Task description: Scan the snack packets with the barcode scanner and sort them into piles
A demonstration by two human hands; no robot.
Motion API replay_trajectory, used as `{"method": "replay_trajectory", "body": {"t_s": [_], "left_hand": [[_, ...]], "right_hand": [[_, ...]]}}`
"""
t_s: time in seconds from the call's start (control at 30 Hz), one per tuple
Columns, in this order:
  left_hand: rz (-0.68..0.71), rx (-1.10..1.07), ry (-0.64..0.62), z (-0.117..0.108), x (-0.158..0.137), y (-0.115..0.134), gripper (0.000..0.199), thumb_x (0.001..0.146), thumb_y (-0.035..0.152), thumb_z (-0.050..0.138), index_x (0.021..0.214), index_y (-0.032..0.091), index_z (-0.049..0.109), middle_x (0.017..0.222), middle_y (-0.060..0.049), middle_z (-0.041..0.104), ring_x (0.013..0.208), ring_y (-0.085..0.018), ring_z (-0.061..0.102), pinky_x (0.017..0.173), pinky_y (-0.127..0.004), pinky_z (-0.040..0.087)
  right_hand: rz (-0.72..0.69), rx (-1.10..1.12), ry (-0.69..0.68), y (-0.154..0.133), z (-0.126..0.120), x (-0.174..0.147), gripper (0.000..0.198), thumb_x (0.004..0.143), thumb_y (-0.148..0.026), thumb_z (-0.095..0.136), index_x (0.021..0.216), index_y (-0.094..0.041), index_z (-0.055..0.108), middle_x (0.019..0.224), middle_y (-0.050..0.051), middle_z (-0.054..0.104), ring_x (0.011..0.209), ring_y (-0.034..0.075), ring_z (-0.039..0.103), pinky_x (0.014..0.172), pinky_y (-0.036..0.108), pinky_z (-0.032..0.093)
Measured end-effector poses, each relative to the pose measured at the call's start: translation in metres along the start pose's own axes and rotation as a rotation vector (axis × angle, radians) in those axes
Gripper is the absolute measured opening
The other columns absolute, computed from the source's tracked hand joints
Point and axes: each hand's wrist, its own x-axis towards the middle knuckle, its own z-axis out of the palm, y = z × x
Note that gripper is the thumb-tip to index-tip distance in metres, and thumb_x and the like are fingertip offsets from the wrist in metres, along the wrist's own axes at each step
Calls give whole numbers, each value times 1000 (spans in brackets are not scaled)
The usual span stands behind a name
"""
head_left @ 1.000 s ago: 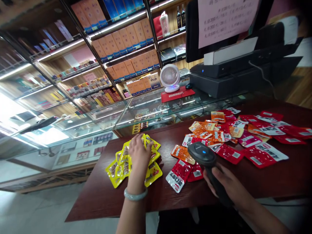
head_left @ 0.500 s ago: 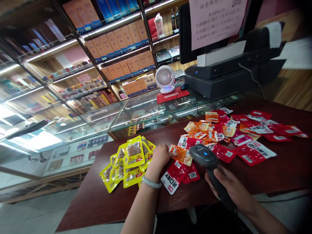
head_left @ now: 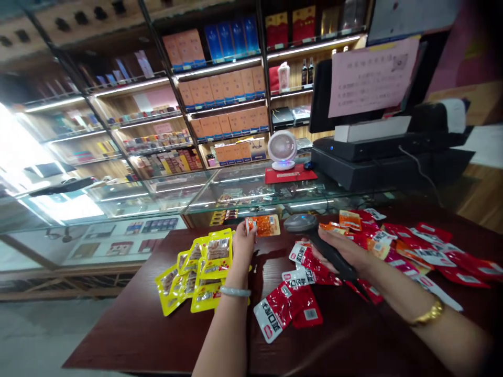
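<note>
My left hand [head_left: 244,242] is closed on an orange snack packet [head_left: 267,225], holding it by its left end above the table. Facing that packet from the right is the head of a black barcode scanner [head_left: 328,248], gripped by its handle in my right hand [head_left: 346,251]. Yellow snack packets [head_left: 218,252] lie in an overlapping pile left of my left wrist. Red and white packets [head_left: 285,309] rest between my forearms. A larger heap of red packets [head_left: 444,256] and orange ones spreads to the right, partly hidden behind my right arm.
A dark red wooden table [head_left: 149,324] carries the packets. Beyond it runs a glass display counter [head_left: 204,196] with a small white fan [head_left: 282,149] on a red mat. A black monitor and register [head_left: 346,162] stand at the back right. Shelves of boxes [head_left: 223,89] line the wall.
My left hand has lifted the orange packet off the table, up and away from the red packets. The scanner has moved up and left, now tilted towards the packet. The view has shifted.
</note>
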Motion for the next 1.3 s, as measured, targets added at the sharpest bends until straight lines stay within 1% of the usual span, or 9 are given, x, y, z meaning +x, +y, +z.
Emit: {"method": "replay_trajectory", "body": {"t_s": [0.17, 0.3, 0.63, 0.77, 0.9, 0.97, 1.07, 1.17, 1.3], "left_hand": [[35, 7, -5, 3, -13, -8, 24, 87, 24, 59, 110, 19, 62, 104, -6, 74, 94, -19, 68, 82, -28, 49], [22, 87, -2, 7, -14, -11, 26, 88, 24, 57, 113, 20, 62, 105, -7, 74, 94, -20, 68, 83, -29, 48], [19, 217, -37, 12, -13, -9, 25, 88, 28, 57, 111, 20, 63, 102, -7, 74, 91, -22, 68, 78, -30, 48], [11, 226, -54, 13, -12, -10, 29, 88, 30, 58, 115, 20, 62, 107, -8, 73, 94, -22, 68, 82, -31, 49], [79, 367, 78, 14, -17, -4, 56, 85, 26, 61, 138, 16, 47, 132, -15, 62, 121, -28, 57, 102, -38, 43], [171, 488, 138, 15, -24, 3, 57, 85, 28, 63, 138, 14, 49, 137, -17, 57, 130, -30, 49, 110, -42, 35], [285, 568, 2, 23, -38, 15, 35, 90, 41, 57, 114, 18, 67, 117, -13, 67, 117, -29, 56, 105, -41, 37], [342, 592, -223, 40, -51, 23, 41, 91, 54, 51, 92, 20, 75, 99, -11, 70, 103, -26, 60, 97, -39, 41], [290, 592, -359, 63, -60, 25, 37, 87, 54, 57, 84, 23, 76, 96, -9, 69, 100, -26, 61, 90, -37, 43]], "right_hand": [[-10, -31, 5, 26, -7, 23, 46, 80, -65, 67, 75, -21, 55, 53, -5, 57, 35, 8, 46, 32, 18, 32], [15, -33, -6, 43, -11, 17, 44, 78, -63, 70, 75, -22, 54, 53, -5, 58, 34, 8, 46, 31, 19, 32], [39, 0, -43, 52, -16, 18, 43, 83, -62, 65, 81, -21, 56, 54, -6, 55, 35, 8, 44, 33, 18, 35], [20, -6, -48, 50, -16, 17, 44, 81, -63, 67, 81, -20, 56, 53, -6, 55, 35, 8, 45, 33, 18, 35], [-12, -34, -19, 44, -19, 15, 44, 83, -63, 65, 75, -21, 55, 57, -2, 59, 37, 10, 49, 33, 19, 33], [-27, -32, -4, 40, -20, 14, 44, 83, -63, 66, 74, -21, 56, 57, -2, 60, 37, 10, 50, 33, 19, 32], [-38, -45, 16, 34, -20, 13, 43, 81, -63, 68, 75, -21, 58, 56, -2, 60, 36, 10, 49, 33, 20, 31], [-50, -70, 24, 31, -20, 13, 45, 79, -65, 68, 76, -21, 57, 56, -2, 60, 36, 10, 49, 32, 20, 31], [-57, -80, 28, 32, -20, 14, 48, 80, -66, 68, 71, -21, 54, 56, -2, 60, 36, 10, 49, 32, 19, 32]]}}
